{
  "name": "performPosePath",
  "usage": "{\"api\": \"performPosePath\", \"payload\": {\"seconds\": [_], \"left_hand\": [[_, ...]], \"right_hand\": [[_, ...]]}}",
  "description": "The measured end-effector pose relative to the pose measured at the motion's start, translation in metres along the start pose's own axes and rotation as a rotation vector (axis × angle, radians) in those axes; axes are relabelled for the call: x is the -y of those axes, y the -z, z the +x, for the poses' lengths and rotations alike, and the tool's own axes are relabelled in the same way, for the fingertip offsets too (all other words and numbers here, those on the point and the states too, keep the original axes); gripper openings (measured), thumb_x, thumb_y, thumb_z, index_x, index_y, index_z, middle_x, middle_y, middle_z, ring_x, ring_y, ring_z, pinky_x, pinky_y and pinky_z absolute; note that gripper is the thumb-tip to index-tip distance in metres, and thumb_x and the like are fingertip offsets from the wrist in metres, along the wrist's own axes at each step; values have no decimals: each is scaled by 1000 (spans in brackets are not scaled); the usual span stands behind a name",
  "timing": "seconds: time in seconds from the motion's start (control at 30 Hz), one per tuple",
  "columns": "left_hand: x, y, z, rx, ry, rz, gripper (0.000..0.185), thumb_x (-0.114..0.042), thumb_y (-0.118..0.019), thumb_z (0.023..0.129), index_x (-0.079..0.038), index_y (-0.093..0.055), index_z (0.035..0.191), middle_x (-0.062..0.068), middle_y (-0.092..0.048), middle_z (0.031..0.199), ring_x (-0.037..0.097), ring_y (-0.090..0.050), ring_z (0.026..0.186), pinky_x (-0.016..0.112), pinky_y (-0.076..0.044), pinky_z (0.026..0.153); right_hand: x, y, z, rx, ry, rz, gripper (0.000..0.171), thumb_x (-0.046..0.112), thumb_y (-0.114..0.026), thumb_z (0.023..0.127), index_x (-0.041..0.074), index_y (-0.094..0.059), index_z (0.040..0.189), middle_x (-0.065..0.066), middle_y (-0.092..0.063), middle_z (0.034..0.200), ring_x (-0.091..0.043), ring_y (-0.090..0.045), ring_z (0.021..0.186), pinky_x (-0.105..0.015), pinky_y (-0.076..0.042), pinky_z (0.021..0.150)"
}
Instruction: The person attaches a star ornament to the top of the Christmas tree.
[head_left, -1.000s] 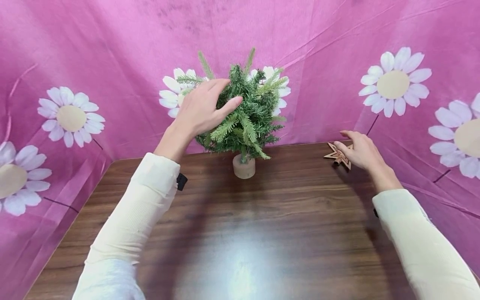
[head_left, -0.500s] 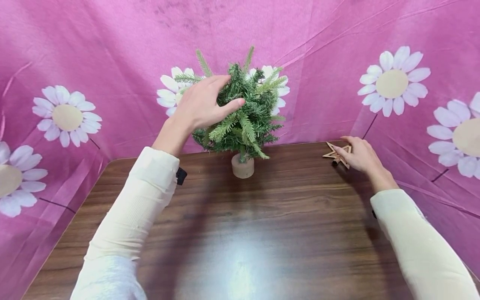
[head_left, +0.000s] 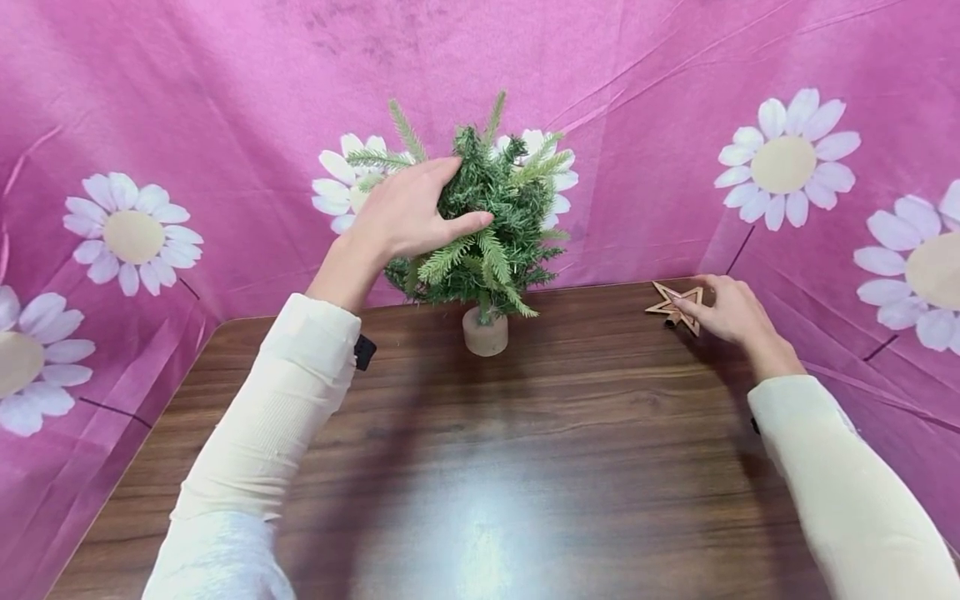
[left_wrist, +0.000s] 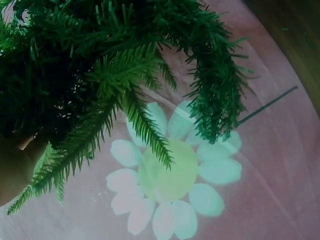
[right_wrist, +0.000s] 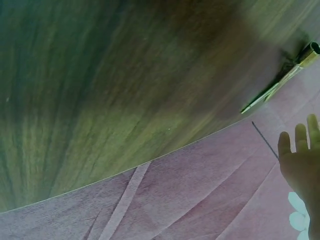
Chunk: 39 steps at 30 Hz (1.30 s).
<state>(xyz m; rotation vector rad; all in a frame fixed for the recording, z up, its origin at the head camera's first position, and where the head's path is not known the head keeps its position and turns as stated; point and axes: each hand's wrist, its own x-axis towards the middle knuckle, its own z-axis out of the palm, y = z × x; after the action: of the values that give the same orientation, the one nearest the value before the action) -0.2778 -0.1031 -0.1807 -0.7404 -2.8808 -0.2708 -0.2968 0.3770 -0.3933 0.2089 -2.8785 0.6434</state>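
Note:
A small artificial fir tree (head_left: 510,208) stands upright on a round wooden base (head_left: 486,335) in the head view. My left hand (head_left: 405,208) rests at the tree's upper left side, thumb stretched across the front and the other fingers partly hidden by foliage. Branches (left_wrist: 135,80) fill much of the left wrist view. At the right back lies a wooden star tree topper (head_left: 663,309) with a short tube. My right hand (head_left: 738,317) is beside it, thumb overlapping the star; in the right wrist view its fingers (right_wrist: 301,137) extend straight, apart from the star's edge.
The dark wood-grain table (head_left: 570,433) reaches back to a pink cloth (head_left: 637,100) printed with large white daisies, which hangs along the back and both sides. A bright light reflection lies on the tabletop in front of the tree.
My right hand has come closer to the star, its thumb lowering over it. My left thumb has moved slightly down and right across the branches. Tree and star have not visibly moved.

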Motion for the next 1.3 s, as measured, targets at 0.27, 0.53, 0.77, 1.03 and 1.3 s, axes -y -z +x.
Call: {"api": "performPosePath", "payload": {"seconds": [0.27, 0.53, 0.77, 1.03, 1.3], "left_hand": [[1, -11, 0, -57, 19, -109, 102, -75, -53, 89, -11, -22, 163, 8, -24, 167, 25, -20, 153, 46, -17, 123], [-2, -18, 0, -89, 30, -168, 104, -74, -55, 88, -9, -20, 163, 8, -23, 167, 24, -21, 152, 44, -18, 123], [-1, -20, -2, -111, 27, -171, 103, -73, -54, 90, -9, -21, 162, 8, -23, 167, 25, -22, 152, 46, -19, 123], [0, -20, -2, -120, 28, -163, 103, -74, -53, 90, -9, -20, 163, 7, -22, 167, 23, -20, 152, 46, -18, 123], [1, -23, -2, -113, 48, -156, 103, -74, -53, 90, -11, -19, 163, 7, -21, 167, 22, -19, 153, 47, -18, 123]], "right_hand": [[-14, 0, -4, 96, -82, -13, 76, 49, -63, 97, -9, -44, 142, -42, -45, 138, -63, -40, 125, -70, -34, 102], [-26, 2, -11, 160, -122, 11, 88, 46, -68, 93, -16, -34, 145, -44, -46, 135, -61, -46, 121, -69, -36, 102], [-32, -3, -15, 156, -112, 11, 84, 47, -71, 91, -11, -40, 144, -42, -45, 138, -61, -43, 124, -70, -35, 103], [-38, -2, -17, 251, -194, -1, 98, 55, -70, 90, -14, -29, 148, -45, -35, 142, -64, -35, 128, -71, -31, 106], [-42, -4, -16, 248, -153, -18, 99, 51, -75, 87, -20, -34, 143, -46, -42, 137, -62, -41, 124, -69, -34, 105]]}}
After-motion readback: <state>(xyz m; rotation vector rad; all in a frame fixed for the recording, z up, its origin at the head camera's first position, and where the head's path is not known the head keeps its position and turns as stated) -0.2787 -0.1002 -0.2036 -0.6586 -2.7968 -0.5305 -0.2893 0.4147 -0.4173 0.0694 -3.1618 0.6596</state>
